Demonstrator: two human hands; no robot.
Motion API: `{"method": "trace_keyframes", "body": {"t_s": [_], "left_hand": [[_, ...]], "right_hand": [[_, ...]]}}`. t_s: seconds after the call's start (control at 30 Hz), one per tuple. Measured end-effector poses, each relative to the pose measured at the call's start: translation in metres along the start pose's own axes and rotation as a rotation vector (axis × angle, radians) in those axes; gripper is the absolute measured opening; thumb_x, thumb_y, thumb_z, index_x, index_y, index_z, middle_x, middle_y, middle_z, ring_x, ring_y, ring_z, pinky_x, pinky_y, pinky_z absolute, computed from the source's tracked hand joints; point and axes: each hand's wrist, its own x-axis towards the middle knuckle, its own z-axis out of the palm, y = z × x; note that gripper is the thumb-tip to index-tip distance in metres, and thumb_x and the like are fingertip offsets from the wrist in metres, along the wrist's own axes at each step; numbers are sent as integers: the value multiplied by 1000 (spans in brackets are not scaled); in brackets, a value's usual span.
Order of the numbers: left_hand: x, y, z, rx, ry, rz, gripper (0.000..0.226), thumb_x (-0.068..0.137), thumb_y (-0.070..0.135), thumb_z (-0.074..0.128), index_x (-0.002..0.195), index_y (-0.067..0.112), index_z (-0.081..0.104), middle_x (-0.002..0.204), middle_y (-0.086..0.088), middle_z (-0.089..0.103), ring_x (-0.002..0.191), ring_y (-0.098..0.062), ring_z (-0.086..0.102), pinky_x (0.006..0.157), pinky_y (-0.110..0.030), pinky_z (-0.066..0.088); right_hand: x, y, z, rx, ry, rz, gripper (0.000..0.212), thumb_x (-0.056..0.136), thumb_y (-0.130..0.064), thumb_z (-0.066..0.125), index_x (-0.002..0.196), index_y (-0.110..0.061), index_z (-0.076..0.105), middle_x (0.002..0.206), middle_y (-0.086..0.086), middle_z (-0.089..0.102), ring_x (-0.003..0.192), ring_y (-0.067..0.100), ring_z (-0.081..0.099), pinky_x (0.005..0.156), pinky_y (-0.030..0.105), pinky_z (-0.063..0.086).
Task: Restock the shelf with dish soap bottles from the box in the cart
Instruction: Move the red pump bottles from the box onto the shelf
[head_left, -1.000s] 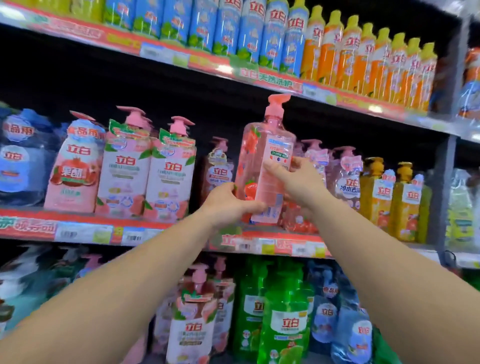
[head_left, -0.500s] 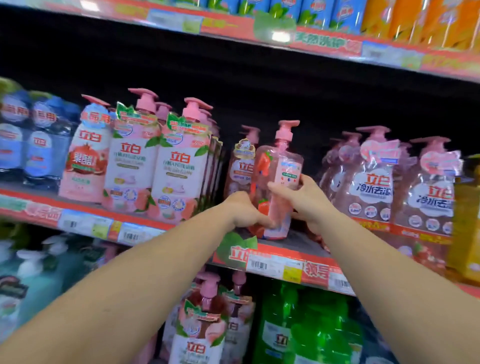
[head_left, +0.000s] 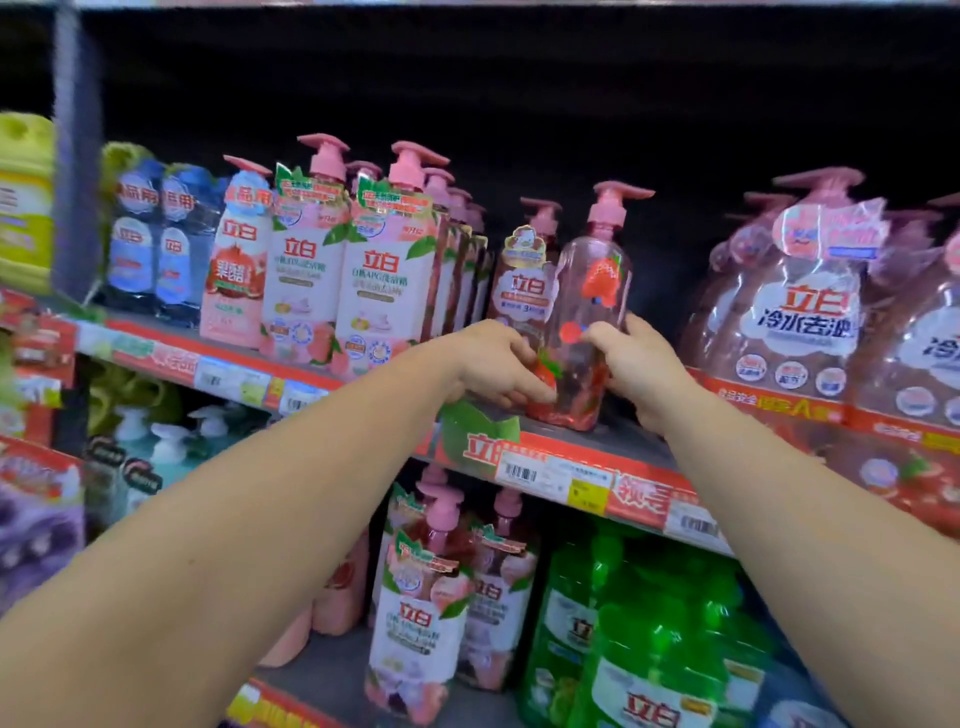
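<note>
I read 立白 on nearly every label here, and 冷水去油 on the big pink multipacks (head_left: 800, 322) toward the right end of the shelf (head_left: 613, 447), whose red front edge carries barcode price tags (head_left: 550, 475). My left hand (head_left: 493, 366) and right hand (head_left: 636, 364) both clasp the clear pink pump bottle (head_left: 589, 312) near its base, upright, its bottom on the shelf beside a labelled pink bottle (head_left: 524, 291). Green bottles (head_left: 649, 639) fill the shelf below. Since half a second ago the bottle has turned, its strawberry print now facing me.
</note>
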Motion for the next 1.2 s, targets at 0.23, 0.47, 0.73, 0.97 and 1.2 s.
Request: {"method": "trace_keyframes", "body": {"t_s": [0.23,0.47,0.73,0.97,1.2], "left_hand": [[22,-18,-11,-13,23,-59,59,75,5,82,126,0,53,98,-16,65,75,-24,60,76,-36,56],[43,-23,-6,131,-100,6,46,74,41,82,104,10,67,78,-2,65,67,-13,58,58,-21,45],[50,-26,-6,170,-72,93,33,81,22,79,106,3,68,85,-11,67,61,-13,58,47,-19,46],[43,-32,-17,422,-219,247,48,93,14,63,140,22,51,143,2,49,126,-17,50,100,-23,41],[48,-39,-28,624,-289,228,62,96,27,58,152,26,31,158,3,31,141,-16,35,115,-27,28]], "right_hand": [[-2,-5,17,-303,147,134,127,40,-79,76,146,-31,25,142,8,38,129,31,43,107,47,40],[13,13,14,-28,211,108,94,43,-46,89,124,-17,49,113,1,66,98,18,66,89,41,56],[14,8,8,-333,147,264,83,86,-54,62,149,-17,23,133,9,56,108,34,63,82,45,57],[10,0,21,-435,294,326,80,91,-34,63,149,-9,13,122,14,54,79,35,68,66,48,60],[14,8,23,-516,278,331,76,76,-38,79,131,-7,37,131,16,54,114,36,58,92,50,53]]}}
